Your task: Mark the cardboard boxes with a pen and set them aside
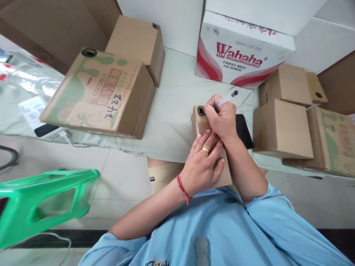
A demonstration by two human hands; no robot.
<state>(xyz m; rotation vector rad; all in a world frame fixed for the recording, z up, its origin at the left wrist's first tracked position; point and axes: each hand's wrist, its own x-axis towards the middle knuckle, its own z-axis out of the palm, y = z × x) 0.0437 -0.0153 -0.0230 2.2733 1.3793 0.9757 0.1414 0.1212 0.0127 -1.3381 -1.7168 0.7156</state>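
Note:
A small brown cardboard box (225, 173) lies at the table's front edge, close against my body. On top of it rests my left hand (203, 159), fingers stretched out flat, with a ring on one finger and a red cord at the wrist. Just beyond, my right hand (222, 116) is closed around a pen (226, 99) with a clear barrel and dark end. The pen's tip is hidden behind my fingers, near the box's far end. A dark round mark with a black centre (201, 111) shows at the box's far left corner.
A coconut carton (133, 96) marked 2422 stands at left, another box (135, 40) behind it. A Wahaha water carton (244, 51) is at the back. Several brown boxes (283, 129) are stacked right. A black flat object (244, 131) lies by my right forearm. A green stool (50, 199) stands lower left.

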